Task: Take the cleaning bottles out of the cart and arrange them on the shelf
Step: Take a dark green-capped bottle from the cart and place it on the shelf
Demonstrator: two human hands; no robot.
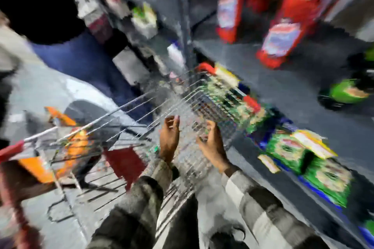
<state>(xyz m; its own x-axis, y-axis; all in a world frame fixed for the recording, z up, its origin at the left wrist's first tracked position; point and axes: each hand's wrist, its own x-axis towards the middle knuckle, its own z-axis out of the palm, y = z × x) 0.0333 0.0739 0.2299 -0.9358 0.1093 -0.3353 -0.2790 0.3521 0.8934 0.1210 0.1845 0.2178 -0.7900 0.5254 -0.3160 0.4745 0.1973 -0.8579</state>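
The picture is heavily blurred by motion. A wire shopping cart (pixel 129 107) with red corner caps runs from lower left to the middle. My left hand (pixel 169 138) and my right hand (pixel 211 144) hang over its basket, fingers curled and apart, holding nothing. Two red cleaning bottles (pixel 230 4) (pixel 287 30) with blue-and-white labels stand on the dark shelf (pixel 242 54) at upper right. A green bottle (pixel 344 92) lies further right on that shelf. What is inside the cart basket is too blurred to make out.
Green and yellow packets (pixel 293 147) fill the lower shelf along the right. A second cart with orange parts (pixel 66 139) stands at lower left. Someone in dark clothing (pixel 40 6) is at upper left. Boxes sit on the far shelves (pixel 141 16).
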